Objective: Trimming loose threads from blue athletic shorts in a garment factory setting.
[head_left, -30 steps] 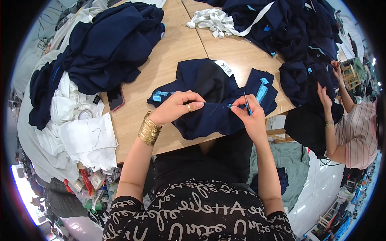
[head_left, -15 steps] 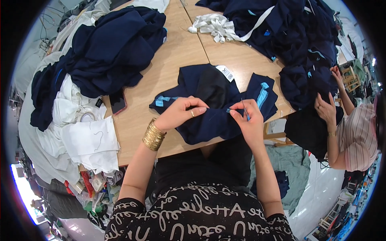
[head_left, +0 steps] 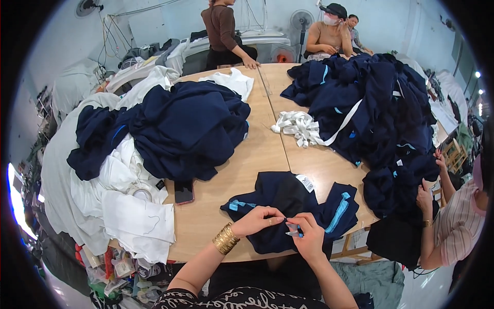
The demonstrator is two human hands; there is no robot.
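On the near side of the table lies a navy garment with a black inner patch, a white label and light blue strips. My left hand pinches the garment's edge between thumb and forefinger; a gold bracelet stack circles that wrist. Close beside it, my right hand is closed around small thread snips with pale blue parts, their blades mostly hidden by the fingers. Both hands' fingertips meet at the same bit of navy cloth.
A large navy cloth pile and white fabric lie left, beside a phone. Another navy pile and white tape lie right. A co-worker in a striped top handles cloth at right; other people are at the back.
The view has tilted up, bringing the far wall and people into sight. My hands have come closer together at the cloth, and the snips have turned in my right hand.
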